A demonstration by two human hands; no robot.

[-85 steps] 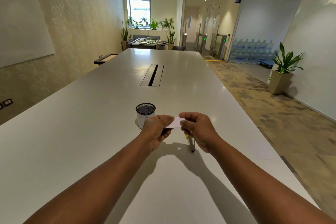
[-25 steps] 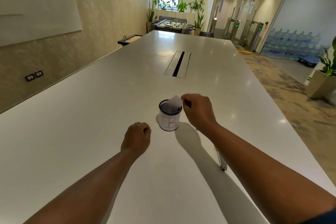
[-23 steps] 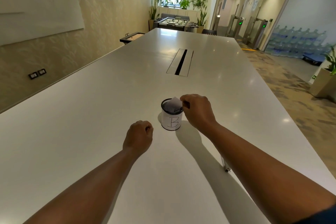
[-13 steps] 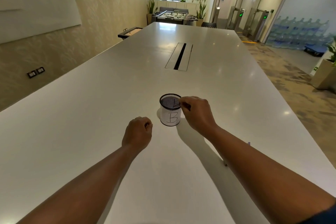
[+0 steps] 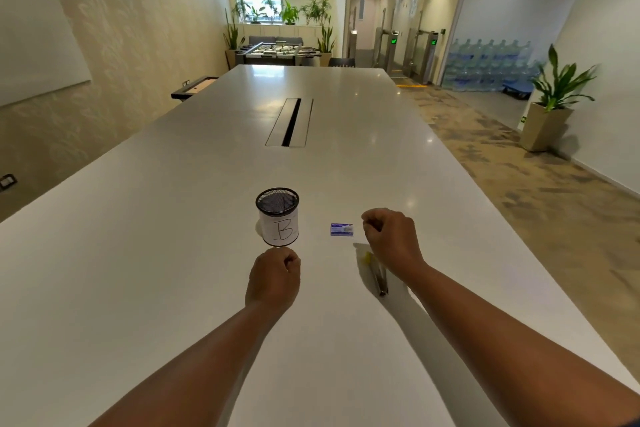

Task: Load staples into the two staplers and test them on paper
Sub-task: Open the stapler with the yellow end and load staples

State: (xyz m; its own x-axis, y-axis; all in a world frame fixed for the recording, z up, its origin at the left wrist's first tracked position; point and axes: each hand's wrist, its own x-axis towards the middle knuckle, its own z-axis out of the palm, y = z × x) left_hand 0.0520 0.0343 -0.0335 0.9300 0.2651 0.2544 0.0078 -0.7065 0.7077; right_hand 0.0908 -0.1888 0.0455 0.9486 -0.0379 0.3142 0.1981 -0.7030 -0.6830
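Note:
A black mesh cup (image 5: 277, 217) with a white label marked "B" stands on the white table (image 5: 138, 253). To its right lies a small blue staple box (image 5: 341, 229). A slim dark stapler with a yellow tip (image 5: 376, 274) lies flat beside my right wrist. My right hand (image 5: 391, 239) hovers just right of the box, fingers curled with nothing visible in them. My left hand (image 5: 273, 279) is a closed fist resting just in front of the cup. No paper shows outside the cup.
A dark cable slot (image 5: 291, 122) is set into the table's middle, farther away. The table's right edge (image 5: 519, 239) drops to patterned carpet. A potted plant (image 5: 550, 104) stands by the right wall.
The paper slip went down into the cup. My right hand then moved right, away from the cup's rim, uncovering the staple box and the stapler. My left fist stayed in place.

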